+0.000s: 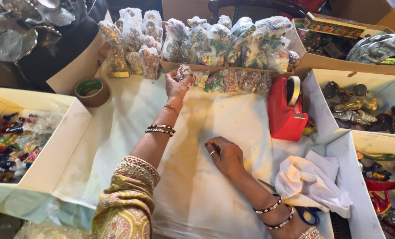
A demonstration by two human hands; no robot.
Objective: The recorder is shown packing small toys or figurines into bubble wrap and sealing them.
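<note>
My left hand (pixel 177 86) reaches far across the white cloth (pixel 131 132) and grips a small plastic-wrapped colourful figurine (pixel 184 71) at the left end of a row of wrapped figurines (pixel 233 81). My right hand (pixel 225 155) rests on the cloth nearer to me, fingers curled, holding nothing that I can see. Bangles sit on both wrists.
Cardboard boxes of wrapped figurines (pixel 224 42) line the far edge. A red tape dispenser (pixel 286 108) stands at the right, a brown tape roll (pixel 92 90) at the left. White boxes (pixel 55 146) of painted and metal figurines flank both sides. A white rag (pixel 310 181) covers blue-handled scissors (pixel 310 215).
</note>
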